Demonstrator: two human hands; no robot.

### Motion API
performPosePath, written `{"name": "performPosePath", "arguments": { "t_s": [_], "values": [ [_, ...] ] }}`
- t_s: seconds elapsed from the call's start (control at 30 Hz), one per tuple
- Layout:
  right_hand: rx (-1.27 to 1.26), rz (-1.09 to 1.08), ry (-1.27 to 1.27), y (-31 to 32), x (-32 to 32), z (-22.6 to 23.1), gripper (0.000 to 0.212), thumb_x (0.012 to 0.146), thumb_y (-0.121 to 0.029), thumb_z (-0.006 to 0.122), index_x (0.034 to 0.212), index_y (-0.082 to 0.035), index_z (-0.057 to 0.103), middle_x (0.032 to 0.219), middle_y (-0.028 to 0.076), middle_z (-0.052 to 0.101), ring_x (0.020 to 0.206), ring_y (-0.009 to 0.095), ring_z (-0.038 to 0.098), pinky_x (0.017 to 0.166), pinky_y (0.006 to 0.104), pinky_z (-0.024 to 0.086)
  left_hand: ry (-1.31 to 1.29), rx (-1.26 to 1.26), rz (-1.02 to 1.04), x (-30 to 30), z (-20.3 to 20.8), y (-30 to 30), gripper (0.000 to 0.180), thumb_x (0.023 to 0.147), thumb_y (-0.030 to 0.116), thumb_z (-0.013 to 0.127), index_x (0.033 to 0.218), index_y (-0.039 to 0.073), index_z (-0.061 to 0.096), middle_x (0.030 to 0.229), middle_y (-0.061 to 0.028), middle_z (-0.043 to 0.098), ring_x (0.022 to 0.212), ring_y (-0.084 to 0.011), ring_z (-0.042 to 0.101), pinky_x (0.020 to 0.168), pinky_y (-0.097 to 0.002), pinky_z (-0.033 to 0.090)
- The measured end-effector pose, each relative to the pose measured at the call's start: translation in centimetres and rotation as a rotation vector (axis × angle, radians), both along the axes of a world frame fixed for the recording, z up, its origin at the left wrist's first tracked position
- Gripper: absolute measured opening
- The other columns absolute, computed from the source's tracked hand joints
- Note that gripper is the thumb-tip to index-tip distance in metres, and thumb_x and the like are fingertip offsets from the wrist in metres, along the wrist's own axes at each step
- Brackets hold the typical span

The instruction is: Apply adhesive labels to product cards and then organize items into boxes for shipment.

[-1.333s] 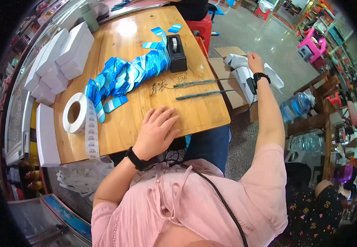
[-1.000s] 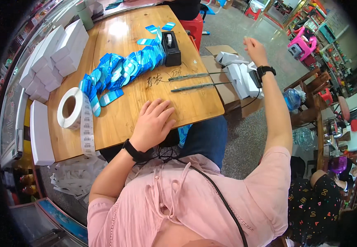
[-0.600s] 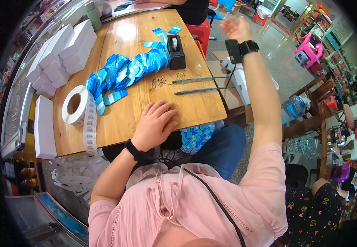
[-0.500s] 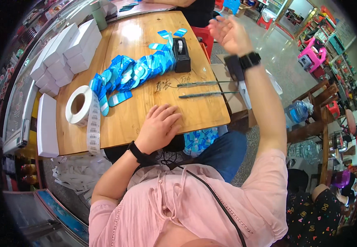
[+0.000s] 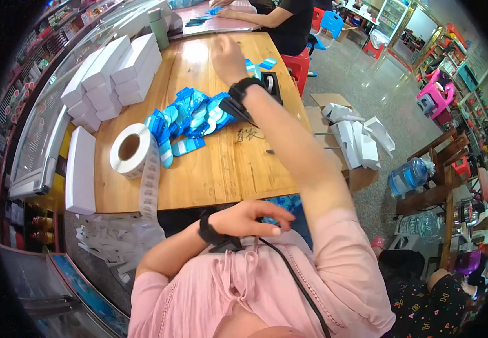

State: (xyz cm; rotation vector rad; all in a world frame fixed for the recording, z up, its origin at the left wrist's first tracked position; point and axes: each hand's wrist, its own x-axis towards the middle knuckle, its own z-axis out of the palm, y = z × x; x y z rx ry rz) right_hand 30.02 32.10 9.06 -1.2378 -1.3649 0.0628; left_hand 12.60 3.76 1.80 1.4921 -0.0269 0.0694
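head view: right hand (image 5: 227,56) empty above blue packets (image 5: 190,118), left hand (image 5: 249,217) open, empty.

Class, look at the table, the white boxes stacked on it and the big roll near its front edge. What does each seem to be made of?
Table: wood, smooth, likely varnished; grain lines and a soft sheen.
White boxes: probably matt cardboard; crisp folded edges.
Roll: seemingly paper labels on a strip; a loose tail hangs over the table's edge.
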Motion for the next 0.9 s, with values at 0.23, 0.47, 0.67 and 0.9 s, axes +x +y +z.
{"name": "performPosePath", "arguments": {
  "t_s": [0.23,0.47,0.67,0.9],
  "values": [
    [-0.630,-0.500,-0.050,9.1,0.4,-5.6,0.070,0.102,-0.059,0.050,0.144,-0.004,0.059,0.148,0.030,0.054,0.135,0.047,0.056,0.112,0.0559,0.047,0.032,0.414,0.601,-10.2,-1.2,1.3,0.028,0.102,0.010,0.071,0.128,0.000,0.071,0.114,-0.0138,0.078,0.102,-0.0216,0.076,0.087,-0.0328,0.060],
    [-0.986,-0.636,-0.321,13.6,5.8,-7.4,0.076,0.106,-0.059,0.042,0.160,-0.005,0.046,0.170,0.022,0.036,0.156,0.052,0.027,0.125,0.0705,0.019,-0.022,0.386,0.678,-14.5,-3.4,3.6,0.026,0.104,0.003,0.065,0.129,-0.001,0.070,0.114,-0.0109,0.077,0.091,-0.0142,0.073,0.079,-0.0280,0.059],
    [-1.006,-0.686,-0.265,17.7,11.6,-10.0,0.065,0.112,-0.050,0.034,0.155,-0.006,0.055,0.170,0.022,0.035,0.157,0.050,0.028,0.125,0.0742,0.005,-0.055,0.074,0.515,-15.2,-3.6,4.9,0.029,0.108,0.006,0.058,0.134,-0.001,0.068,0.121,-0.0105,0.076,0.096,-0.0162,0.072,0.085,-0.0303,0.059],
    [-1.202,-0.399,-0.652,19.2,9.0,-12.0,0.053,0.114,-0.037,0.029,0.152,-0.016,0.060,0.164,0.016,0.048,0.153,0.035,0.044,0.124,0.0703,0.017,-0.094,0.045,0.519,-15.5,-4.1,4.9,0.029,0.110,0.009,0.058,0.137,-0.002,0.065,0.122,-0.0105,0.074,0.099,-0.0160,0.071,0.087,-0.0309,0.058]
  ]
}}
